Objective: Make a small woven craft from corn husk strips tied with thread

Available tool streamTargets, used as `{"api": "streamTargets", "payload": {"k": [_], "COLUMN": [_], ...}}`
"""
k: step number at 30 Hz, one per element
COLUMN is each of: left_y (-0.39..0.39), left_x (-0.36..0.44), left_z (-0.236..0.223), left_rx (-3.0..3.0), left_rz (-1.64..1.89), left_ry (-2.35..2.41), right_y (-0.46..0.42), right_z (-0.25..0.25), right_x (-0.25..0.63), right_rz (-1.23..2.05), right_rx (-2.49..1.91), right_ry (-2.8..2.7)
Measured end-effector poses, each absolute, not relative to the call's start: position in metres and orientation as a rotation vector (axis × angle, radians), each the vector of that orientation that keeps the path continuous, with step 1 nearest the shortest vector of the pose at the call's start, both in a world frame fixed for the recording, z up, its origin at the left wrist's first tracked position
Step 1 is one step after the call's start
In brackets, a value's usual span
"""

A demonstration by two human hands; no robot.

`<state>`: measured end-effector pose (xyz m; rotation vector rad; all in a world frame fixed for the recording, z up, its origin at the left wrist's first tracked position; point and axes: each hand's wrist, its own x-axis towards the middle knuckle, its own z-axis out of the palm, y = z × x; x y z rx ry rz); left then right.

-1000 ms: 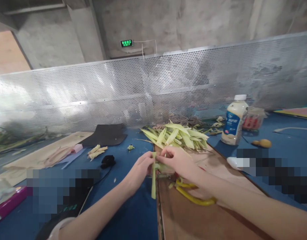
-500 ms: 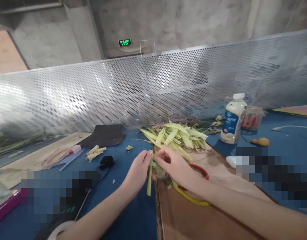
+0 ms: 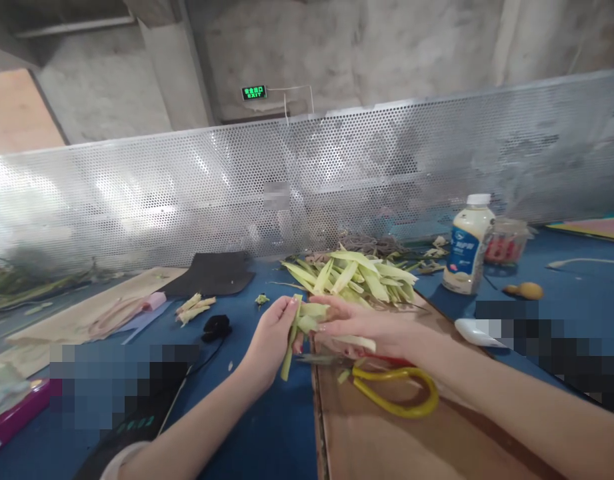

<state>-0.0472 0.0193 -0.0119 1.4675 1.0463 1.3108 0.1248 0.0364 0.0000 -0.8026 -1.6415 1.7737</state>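
My left hand [image 3: 271, 337] pinches a narrow green corn husk strip [image 3: 289, 353], one end of which points down toward the table. Between both hands is a folded, pale green piece of corn husk [image 3: 309, 317]. My right hand [image 3: 367, 325] reaches in from the right with its fingers closed around the right side of that folded piece; a pale strip [image 3: 355, 343] sticks out below these fingers. Just under my right hand lie scissors with yellow and red handles [image 3: 421, 405], their blades partly hidden. Behind the hands rests a heap of corn husks [image 3: 359, 273].
A wooden board [image 3: 367, 440] lies on the blue table [image 3: 257, 420]. Right of it are a bottle [image 3: 467, 250], a plastic tub [image 3: 507, 243] and a white mouse-like object [image 3: 479, 332]. To the left are black sheet material [image 3: 211, 273] and husk scraps [image 3: 194, 308]. A perforated metal screen [image 3: 177, 193] stands behind.
My right hand has flattened and turned, uncovering the folded husk and the yellow scissor handle. The strip in my left hand has tilted and shifted slightly left.
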Motion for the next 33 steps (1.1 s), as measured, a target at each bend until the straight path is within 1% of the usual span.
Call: {"api": "streamTargets", "payload": {"k": [3,13,22,33], "left_y": [0.016,0.014,0.024,0.033], "left_x": [-0.045,-0.046,-0.055,-0.064], "left_z": [-0.01,0.001,-0.003,-0.004], "left_rx": [1.479,1.5,1.572,1.574], "left_rz": [1.302,1.358,1.493,1.534], "left_ry": [1.023,1.162,1.265,1.373], "right_y": [0.042,0.054,0.053,0.047], "right_z": [-0.001,-0.003,0.014,0.032], "right_x": [0.132,0.136,0.143,0.151], "right_rz": [1.856,1.734,1.567,1.42], "right_rx": [-0.699,-0.535,-0.617,-0.756], "right_ry": [-1.588,-1.626,-1.709,-1.809]}}
